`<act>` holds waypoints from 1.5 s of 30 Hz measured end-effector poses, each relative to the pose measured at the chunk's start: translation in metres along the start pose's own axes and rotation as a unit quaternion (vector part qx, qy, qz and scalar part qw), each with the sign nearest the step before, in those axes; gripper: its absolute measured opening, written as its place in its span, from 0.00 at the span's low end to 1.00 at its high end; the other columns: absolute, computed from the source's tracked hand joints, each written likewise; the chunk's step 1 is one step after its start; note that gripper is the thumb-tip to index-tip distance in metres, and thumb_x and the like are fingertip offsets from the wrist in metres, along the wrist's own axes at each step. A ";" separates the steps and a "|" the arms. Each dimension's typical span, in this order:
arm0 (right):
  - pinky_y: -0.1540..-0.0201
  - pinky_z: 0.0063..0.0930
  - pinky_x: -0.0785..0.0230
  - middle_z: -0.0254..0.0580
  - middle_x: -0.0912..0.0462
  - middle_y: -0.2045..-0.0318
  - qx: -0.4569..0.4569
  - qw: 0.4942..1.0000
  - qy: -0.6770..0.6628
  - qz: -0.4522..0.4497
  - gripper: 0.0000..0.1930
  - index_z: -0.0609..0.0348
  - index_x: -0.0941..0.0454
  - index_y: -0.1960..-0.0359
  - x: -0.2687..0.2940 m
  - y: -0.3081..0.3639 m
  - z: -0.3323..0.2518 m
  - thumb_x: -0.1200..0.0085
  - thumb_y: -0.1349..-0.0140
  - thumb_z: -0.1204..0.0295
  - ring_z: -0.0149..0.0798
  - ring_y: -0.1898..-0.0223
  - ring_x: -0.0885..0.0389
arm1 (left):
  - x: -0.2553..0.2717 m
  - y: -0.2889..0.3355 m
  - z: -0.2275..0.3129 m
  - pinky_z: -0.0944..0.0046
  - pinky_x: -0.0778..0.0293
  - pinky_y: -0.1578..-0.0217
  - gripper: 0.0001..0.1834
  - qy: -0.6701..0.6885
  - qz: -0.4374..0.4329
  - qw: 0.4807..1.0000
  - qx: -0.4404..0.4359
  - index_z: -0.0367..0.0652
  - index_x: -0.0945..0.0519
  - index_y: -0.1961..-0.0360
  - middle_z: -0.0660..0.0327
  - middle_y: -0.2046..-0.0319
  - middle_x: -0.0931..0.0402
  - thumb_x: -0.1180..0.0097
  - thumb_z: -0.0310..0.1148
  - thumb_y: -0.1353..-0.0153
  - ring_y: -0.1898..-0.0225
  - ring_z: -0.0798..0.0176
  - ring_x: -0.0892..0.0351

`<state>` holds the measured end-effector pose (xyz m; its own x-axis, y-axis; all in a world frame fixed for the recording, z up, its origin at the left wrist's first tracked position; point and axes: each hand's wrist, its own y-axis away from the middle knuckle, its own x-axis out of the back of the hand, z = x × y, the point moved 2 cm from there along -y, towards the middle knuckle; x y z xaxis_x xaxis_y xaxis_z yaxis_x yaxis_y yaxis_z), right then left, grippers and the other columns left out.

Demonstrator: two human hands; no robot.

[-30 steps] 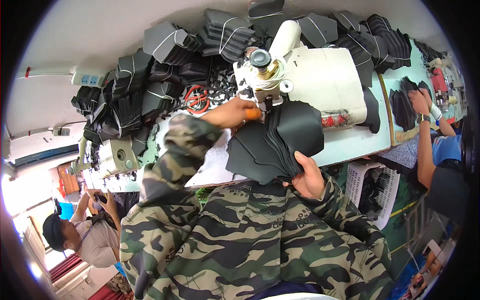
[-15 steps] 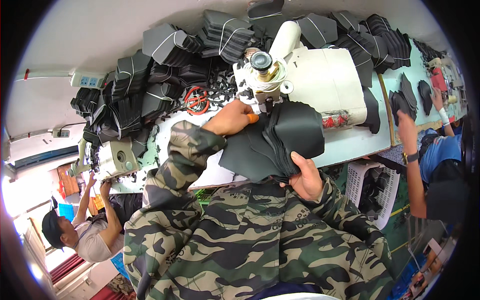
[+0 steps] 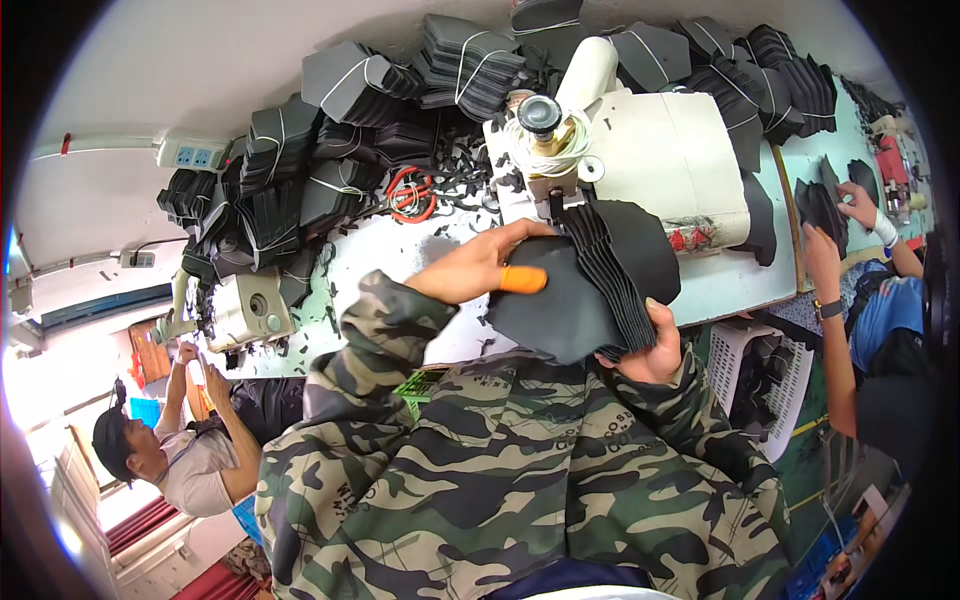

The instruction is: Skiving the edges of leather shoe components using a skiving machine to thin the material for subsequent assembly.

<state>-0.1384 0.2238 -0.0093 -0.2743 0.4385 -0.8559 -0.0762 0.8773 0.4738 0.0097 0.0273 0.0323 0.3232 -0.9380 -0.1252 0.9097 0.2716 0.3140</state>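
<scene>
Head view: the needle area of the white industrial sewing machine (image 3: 660, 150) is hidden behind the fanned stack of black cut fabric pieces (image 3: 600, 285), and the table front edge is covered by the person's camouflage jacket sleeves (image 3: 480, 470). The right hand's palm and most fingers lie behind the stack; only the thumb and knuckles show.

The stack sits at the front edge of the pale worktable (image 3: 740, 285), just below the machine head. The left hand (image 3: 480, 268) lies flat on the top piece, fingers extended and close together, an orange rubber finger cot (image 3: 522, 280) on one fingertip pressing the fabric. The right hand (image 3: 645, 350) grips the lower right edge of the stack, thumb on top, fingers curled underneath, closed on the pieces.

Around: tied bundles of black cut pieces (image 3: 350, 130) crowd the far edge and far left corner of the table. A red-handled pair of scissors (image 3: 410, 192) lies among black scraps left of the machine. A white slotted plastic basket (image 3: 760, 385) stands below the right front edge. A second person's hands (image 3: 830, 240) handle black pieces at the neighbouring table on the right; a third person (image 3: 170, 450) works at lower left.
</scene>
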 end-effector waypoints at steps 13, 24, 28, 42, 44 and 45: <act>0.72 0.30 0.23 0.41 0.18 0.66 0.024 0.975 0.166 0.145 0.17 0.65 0.25 0.56 -0.001 0.004 0.012 0.51 0.36 0.63 0.34 0.70 0.19 | 0.018 -0.006 -0.023 0.65 0.32 0.55 0.17 -0.177 0.110 0.966 0.155 0.36 0.27 0.50 0.54 0.63 0.22 0.51 0.34 0.36 0.60 0.63 0.25; 0.69 0.33 0.21 0.43 0.18 0.61 -0.011 0.983 0.140 0.117 0.17 0.67 0.26 0.53 -0.017 0.003 0.020 0.51 0.35 0.64 0.36 0.66 0.17 | 0.029 -0.032 -0.022 0.61 0.29 0.62 0.16 -0.361 0.082 0.914 0.168 0.33 0.21 0.59 0.48 0.72 0.21 0.48 0.37 0.39 0.69 0.58 0.24; 0.68 0.34 0.21 0.44 0.18 0.61 -0.007 0.990 0.103 0.096 0.17 0.68 0.27 0.53 -0.012 0.006 0.014 0.52 0.35 0.65 0.36 0.66 0.17 | 0.033 -0.051 -0.016 0.65 0.31 0.58 0.16 -0.276 0.044 0.938 0.205 0.31 0.22 0.58 0.52 0.67 0.21 0.48 0.35 0.38 0.63 0.63 0.25; 0.65 0.35 0.20 0.46 0.18 0.60 0.003 0.987 0.121 0.106 0.17 0.68 0.27 0.52 -0.014 0.003 0.017 0.53 0.35 0.66 0.38 0.63 0.17 | 0.034 -0.028 -0.017 0.65 0.30 0.60 0.17 -0.278 0.050 0.936 0.213 0.33 0.22 0.56 0.51 0.66 0.20 0.48 0.37 0.38 0.65 0.60 0.23; 0.66 0.35 0.20 0.45 0.18 0.60 0.004 0.988 0.117 0.100 0.17 0.68 0.27 0.52 -0.011 0.005 0.016 0.53 0.35 0.66 0.37 0.64 0.17 | 0.028 -0.044 -0.009 0.59 0.28 0.57 0.18 -0.321 0.050 0.908 0.264 0.36 0.20 0.56 0.46 0.65 0.20 0.48 0.40 0.40 0.63 0.49 0.20; 0.66 0.35 0.20 0.45 0.18 0.61 0.009 0.989 0.111 0.098 0.17 0.68 0.27 0.53 -0.009 0.006 0.016 0.53 0.35 0.66 0.37 0.64 0.17 | 0.028 -0.049 -0.010 0.59 0.28 0.58 0.19 -0.346 0.056 0.918 0.184 0.36 0.21 0.56 0.45 0.66 0.20 0.47 0.41 0.40 0.64 0.48 0.20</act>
<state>-0.1210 0.2279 -0.0017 -0.4853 0.5493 -0.6803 0.0165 0.7837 0.6210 -0.0234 -0.0105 0.0034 0.0506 -0.8555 0.5153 0.6901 0.4029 0.6011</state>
